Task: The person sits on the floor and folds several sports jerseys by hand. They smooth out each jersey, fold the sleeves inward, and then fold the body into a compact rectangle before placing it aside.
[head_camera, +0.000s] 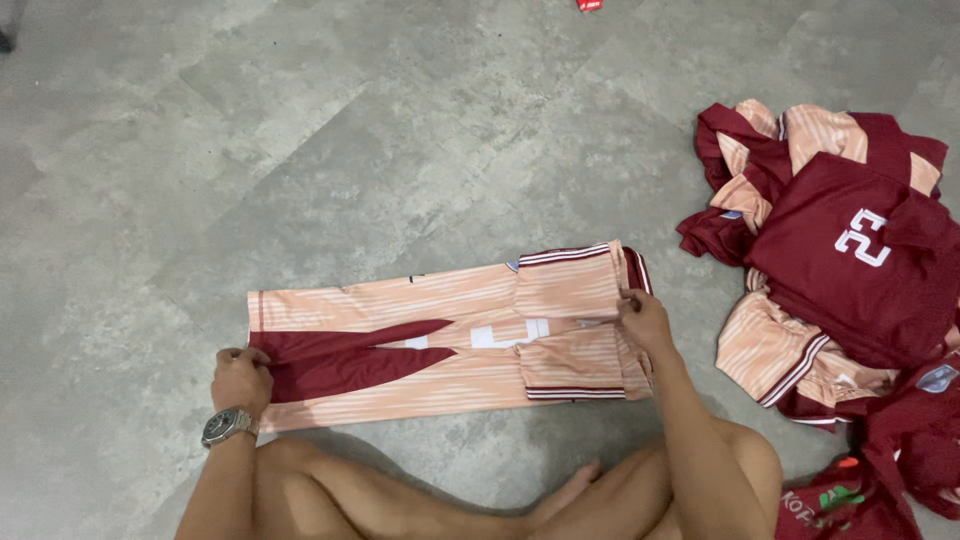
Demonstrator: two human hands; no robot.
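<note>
2 hands clamp fingers on folded jersey [450, 335] ends, left hand [241, 380] hem, right hand [643, 320] sleeves

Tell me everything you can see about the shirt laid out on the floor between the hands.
The shirt is a peach striped sports jersey with maroon panels and white marks, of thin smooth cloth. It lies flat on the grey floor, folded into a long strip, sleeves tucked in. The left hand pinches one end, the right hand the other.

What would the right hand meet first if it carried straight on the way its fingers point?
The right hand points up and leftward over the folded jersey, so it would probably meet the jersey's upper sleeve fold first, then bare grey floor.
</note>
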